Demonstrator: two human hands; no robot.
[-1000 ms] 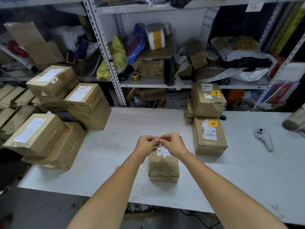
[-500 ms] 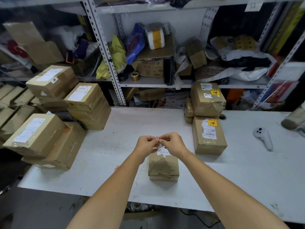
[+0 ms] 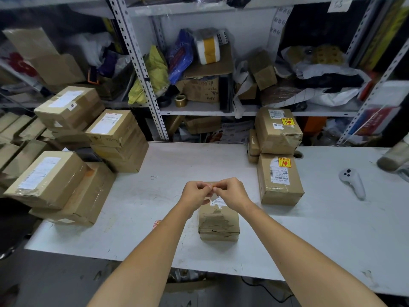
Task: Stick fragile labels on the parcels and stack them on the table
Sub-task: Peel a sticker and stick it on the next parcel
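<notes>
Both forearms are reaching in over the white table [image 3: 155, 196]. The left hand [image 3: 195, 192] and right hand [image 3: 232, 192] are meeting fingertip to fingertip, both pinching a tiny fragile label [image 3: 212, 185] with only a yellow sliver showing. Right beneath them a small brown parcel [image 3: 219, 224] is sitting near the table's front edge. Further right, a stickered parcel [image 3: 280, 185] is lying flat, with a second stickered parcel [image 3: 277, 134] sitting behind it. Plain boxes [image 3: 44, 178] are piling up far left.
</notes>
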